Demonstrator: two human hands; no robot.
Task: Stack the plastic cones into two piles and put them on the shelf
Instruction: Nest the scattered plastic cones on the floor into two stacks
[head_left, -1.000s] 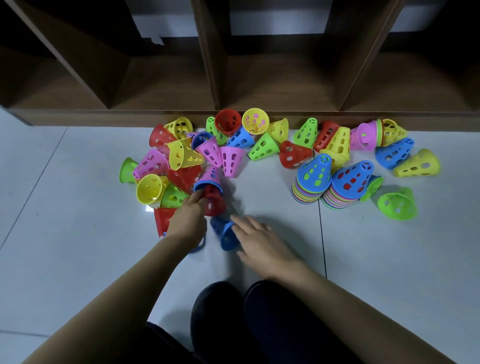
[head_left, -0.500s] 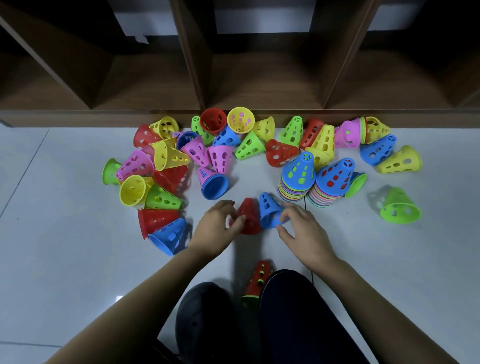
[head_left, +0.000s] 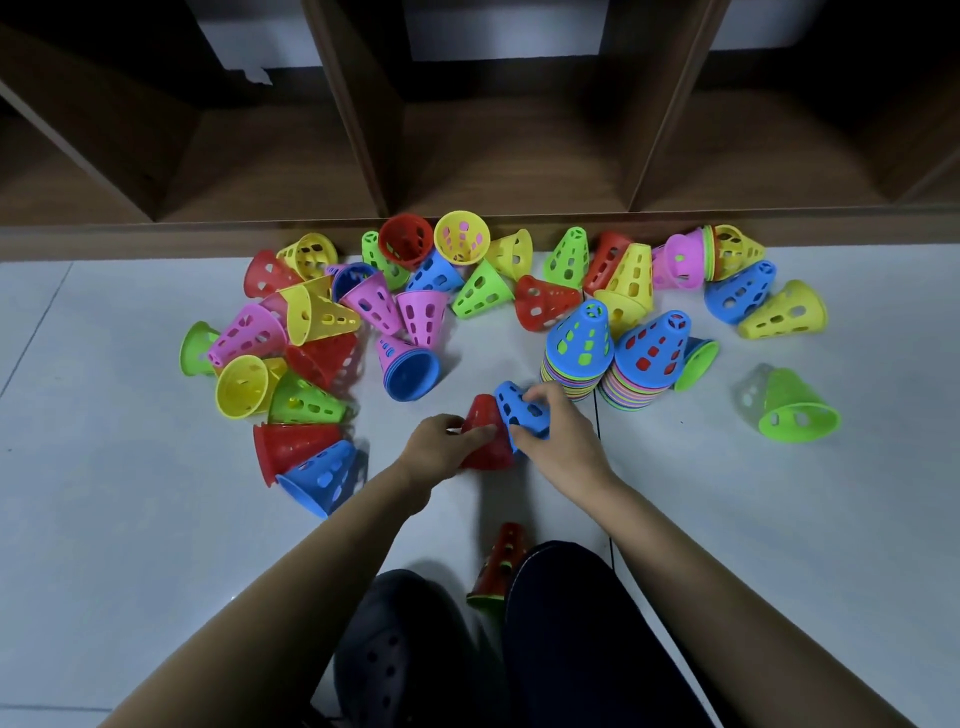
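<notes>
red cone (head_left: 493, 454), blue cone (head_left: 511, 402), loose cones (head_left: 784, 317): smooth hard plastic, faint sheen | floor (head_left: 130, 519): pale tile, glossy, mirrors the colours | shelf (head_left: 519, 156): brown wood grain, matt, possibly laminate | clog (head_left: 395, 660): dark matt rubbery foam | trouser leg (head_left: 582, 649): dark matt cloth

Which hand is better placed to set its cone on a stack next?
Probably the right. The right hand grips the blue cone just beside the nearest stack, while the left hand, holding the red cone, sits farther from both stacks.
</notes>
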